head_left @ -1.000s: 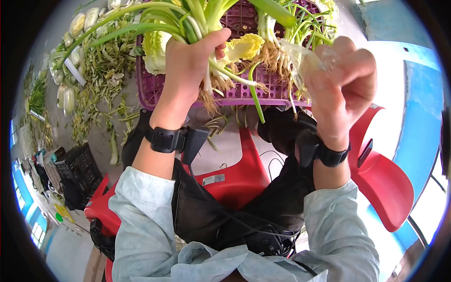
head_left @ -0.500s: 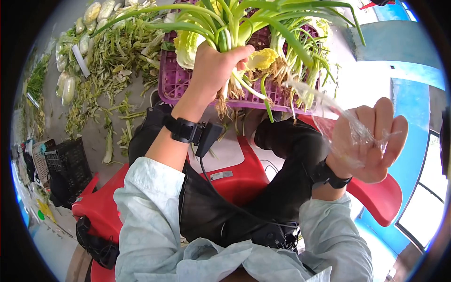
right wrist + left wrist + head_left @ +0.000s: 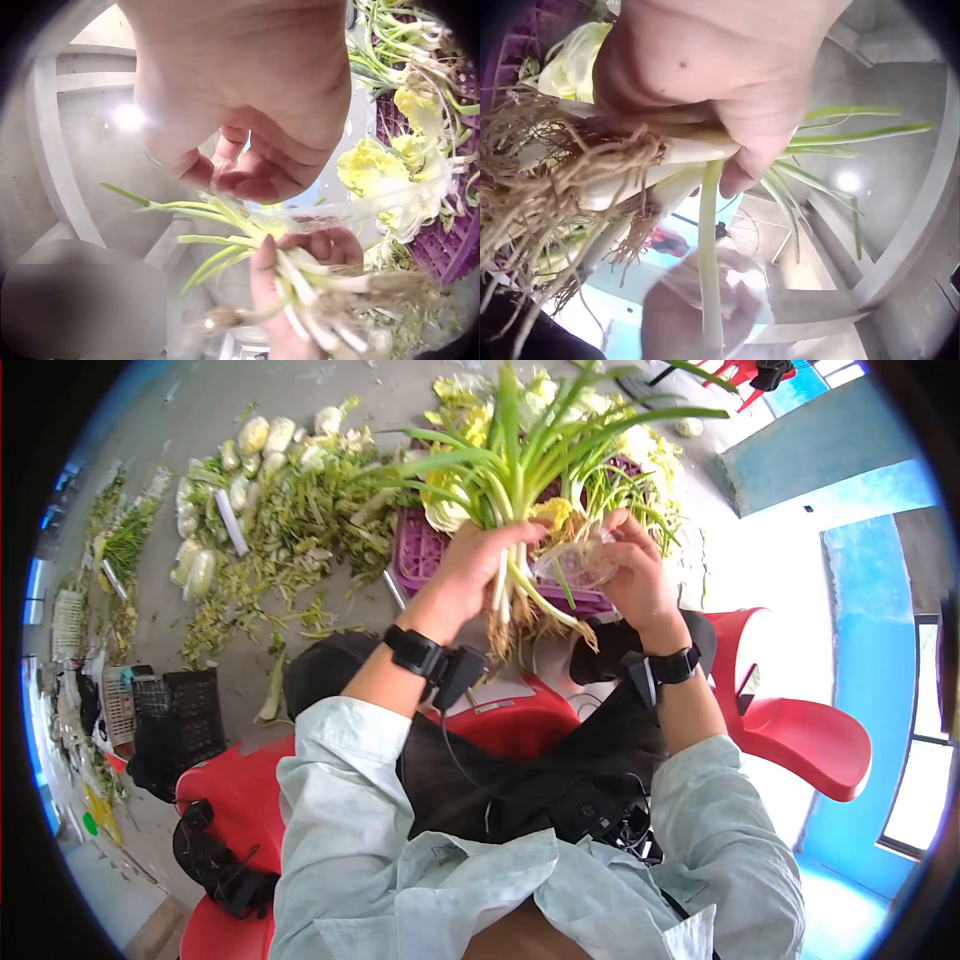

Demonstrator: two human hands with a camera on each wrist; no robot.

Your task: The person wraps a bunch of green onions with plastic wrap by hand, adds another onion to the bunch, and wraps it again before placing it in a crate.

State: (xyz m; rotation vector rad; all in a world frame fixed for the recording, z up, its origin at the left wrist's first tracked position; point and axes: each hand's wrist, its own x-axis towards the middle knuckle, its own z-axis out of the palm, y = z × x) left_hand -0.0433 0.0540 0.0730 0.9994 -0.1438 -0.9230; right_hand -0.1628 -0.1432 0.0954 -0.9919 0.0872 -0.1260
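Note:
My left hand (image 3: 470, 570) grips a bunch of green onions (image 3: 512, 480) around the white stalks, leaves fanning up and away. Brown roots (image 3: 562, 180) hang below that fist in the left wrist view, and one stalk sticks out sideways. Close to the bunch on its right, my right hand (image 3: 642, 582) pinches a strip of clear plastic film (image 3: 345, 214) between thumb and fingers. In the right wrist view the film stretches past the stalks toward the crate side. Both hands are above the near edge of a purple crate (image 3: 413, 555).
Leafy yellow-green cabbage (image 3: 386, 180) and more rooted green onions (image 3: 405, 45) lie in the crate. Leaf trimmings (image 3: 265, 575) and wrapped cabbages (image 3: 200, 572) cover the floor at left. A black crate (image 3: 195, 710) stands lower left; a red chair (image 3: 810, 740) stands at right.
My right hand swung out to the right with the film, then came back in beside the bunch. The left hand kept its grip on the green onions. The head view has shifted.

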